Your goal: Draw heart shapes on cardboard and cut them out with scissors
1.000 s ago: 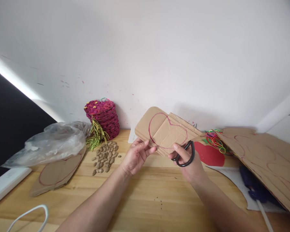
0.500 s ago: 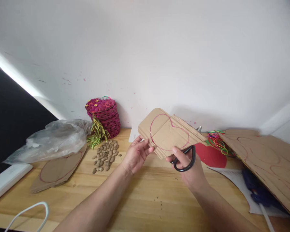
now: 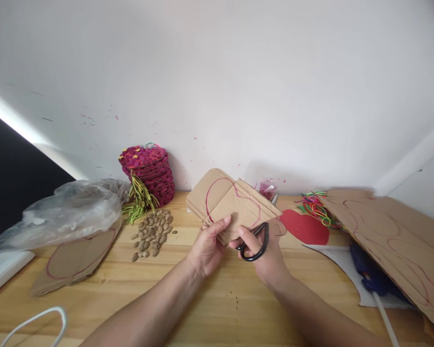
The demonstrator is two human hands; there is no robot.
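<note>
Above the middle of the table is a brown piece of cardboard [image 3: 217,195] with a heart outline drawn on it in purple-red. My left hand [image 3: 209,246] grips its lower left edge, thumb on the front and fingers behind. In my right hand [image 3: 262,253] is a pair of black-handled scissors [image 3: 255,255]. The right thumb lies near the card's lower edge, and whether it presses on the card I cannot tell. Most of the scissors' blades are hidden behind the cardboard; one silvery tip [image 3: 275,199] shows past its right side.
To the left lie brown nut-like pieces [image 3: 154,231], a purple-red tasselled box [image 3: 148,168], a plastic bag [image 3: 72,207] and marked cardboard [image 3: 81,258]. Rightward are a red shape [image 3: 305,228], coloured cords [image 3: 320,207], large cardboard [image 3: 386,231] and a blue glue gun [image 3: 371,274].
My left thumb has moved onto the cardboard's front, with the hand gripping further in. The view has shifted slightly right, and a small pink container now shows behind the card.
</note>
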